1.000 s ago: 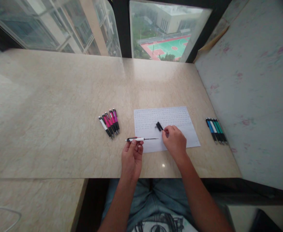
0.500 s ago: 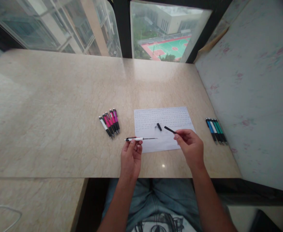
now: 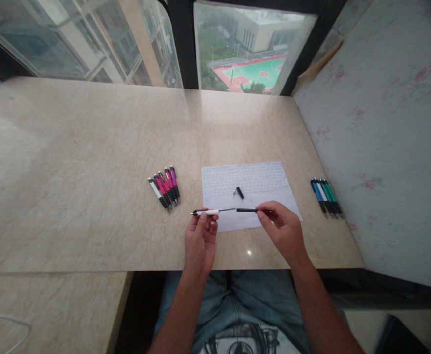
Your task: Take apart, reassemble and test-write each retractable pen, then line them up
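My left hand (image 3: 200,236) pinches a white pen barrel (image 3: 208,212) held level over the table's near edge, its thin refill sticking out to the right. My right hand (image 3: 281,227) pinches a black pen sleeve (image 3: 247,210), whose left end meets the refill's tip. Both are held just above the lower edge of a white written sheet of paper (image 3: 254,179). A small black pen part (image 3: 240,192) lies on the sheet, with a tiny piece beside it.
Several pink and white pens (image 3: 164,186) lie in a row left of the sheet on the beige marble table (image 3: 71,172). Several blue and green pens (image 3: 326,194) lie at the right, close to the wall. Windows run along the far edge.
My right hand picked the black sleeve up from the sheet, drew it right, then brought it left and level onto the tip of the refill. My left hand stayed almost still.
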`<state>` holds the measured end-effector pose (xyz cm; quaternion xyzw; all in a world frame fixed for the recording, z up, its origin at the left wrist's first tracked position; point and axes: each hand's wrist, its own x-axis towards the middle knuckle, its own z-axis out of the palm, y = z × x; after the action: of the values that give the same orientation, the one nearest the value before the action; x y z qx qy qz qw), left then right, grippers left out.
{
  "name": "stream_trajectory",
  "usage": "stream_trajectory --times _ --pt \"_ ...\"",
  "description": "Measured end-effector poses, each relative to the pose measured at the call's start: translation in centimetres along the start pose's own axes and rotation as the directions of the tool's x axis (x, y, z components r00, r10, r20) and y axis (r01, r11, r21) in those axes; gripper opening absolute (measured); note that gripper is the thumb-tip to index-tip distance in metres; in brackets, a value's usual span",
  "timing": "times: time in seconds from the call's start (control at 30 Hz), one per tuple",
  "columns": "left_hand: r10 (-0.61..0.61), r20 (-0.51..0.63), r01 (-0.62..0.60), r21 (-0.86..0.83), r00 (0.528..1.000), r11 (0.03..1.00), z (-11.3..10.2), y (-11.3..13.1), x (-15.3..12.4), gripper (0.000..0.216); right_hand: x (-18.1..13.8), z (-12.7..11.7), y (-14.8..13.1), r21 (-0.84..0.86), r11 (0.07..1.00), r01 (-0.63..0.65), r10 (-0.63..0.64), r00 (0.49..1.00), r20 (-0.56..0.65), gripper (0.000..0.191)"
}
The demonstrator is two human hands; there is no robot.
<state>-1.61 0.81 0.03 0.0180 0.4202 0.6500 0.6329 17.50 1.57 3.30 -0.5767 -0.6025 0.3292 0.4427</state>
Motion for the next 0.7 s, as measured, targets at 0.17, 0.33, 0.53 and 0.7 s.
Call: stream_trajectory --times 0.17,0.33,0.53,0.7 --pt "-0.007 -0.017 0.006 -0.02 1.0 1.0 -0.04 0.02 0.05 0.017 -0.07 0.3 -0.21 -0.005 1.0 -0.013 0.013 1.0 0.004 0.007" --pt "-0.002 -0.019 0.002 -0.031 1.0 1.0 -0.2 0.3 0.25 0.014 -0.12 -0.28 0.14 0.012 0.999 -0.044 0.044 0.999 -0.022 0.007" --pt "-0.001 -0.019 0.0 -0.029 1.0 1.0 -0.01 0.21 0.21 0.017 0.02 -0.48 -0.19 -0.003 1.0 -0.026 0.026 0.999 -0.045 0.007" --pt "-0.009 -0.013 0.009 -0.011 1.0 1.0 0.15 -0.07 0.04 0.018 0.18 0.13 -0.7 -0.018 0.999 0.038 -0.038 0.999 -0.001 0.007"
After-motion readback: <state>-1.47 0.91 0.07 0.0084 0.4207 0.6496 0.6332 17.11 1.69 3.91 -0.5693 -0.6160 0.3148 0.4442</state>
